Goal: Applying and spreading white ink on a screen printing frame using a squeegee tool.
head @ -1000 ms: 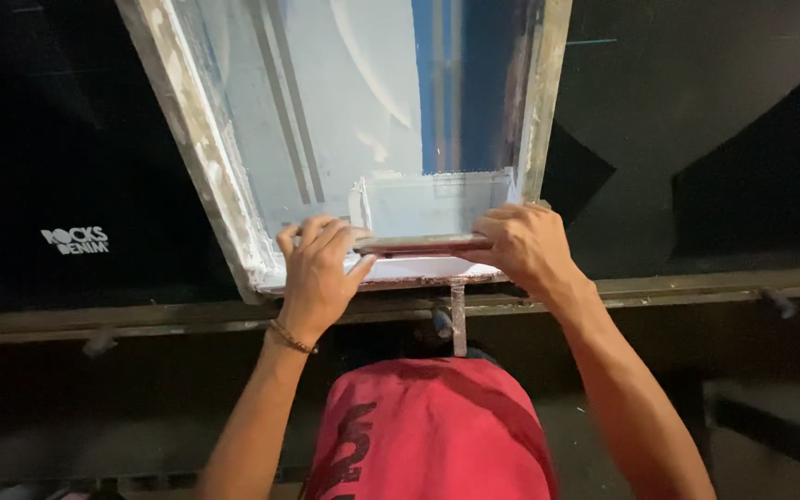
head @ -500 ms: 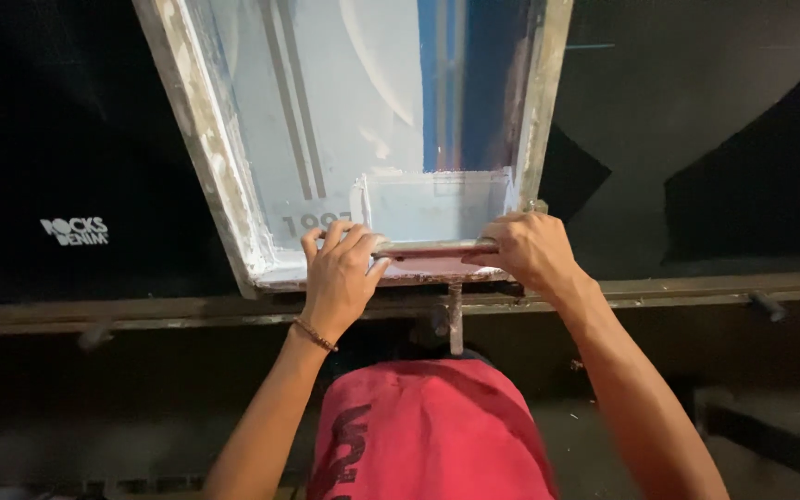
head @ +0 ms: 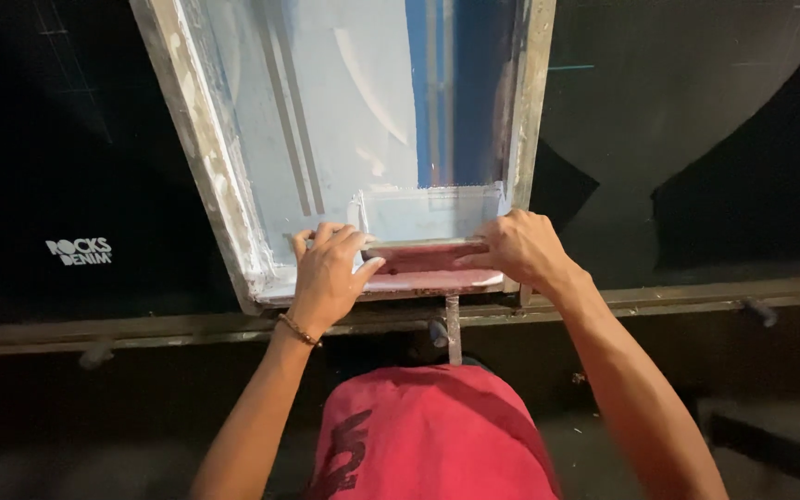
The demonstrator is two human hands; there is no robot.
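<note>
A screen-printing frame (head: 198,157) with pale blue mesh lies tilted on a long black table. Inside it, near the front edge, a wooden-handled squeegee (head: 426,256) stands on the mesh with white ink spread above it. My left hand (head: 329,274) grips the squeegee's left end, a bead bracelet on the wrist. My right hand (head: 518,246) grips its right end beside the frame's right rail.
Black fabric (head: 57,167) with a small white printed mark covers the table to the left. More black fabric pieces (head: 696,139) lie to the right. A metal rail (head: 659,296) runs along the table's front edge, and a metal pin (head: 453,329) hangs under the frame.
Both hands and the squeegee have shifted slightly to the right and toward the frame's front edge. The left hand moved closer in along the handle.
</note>
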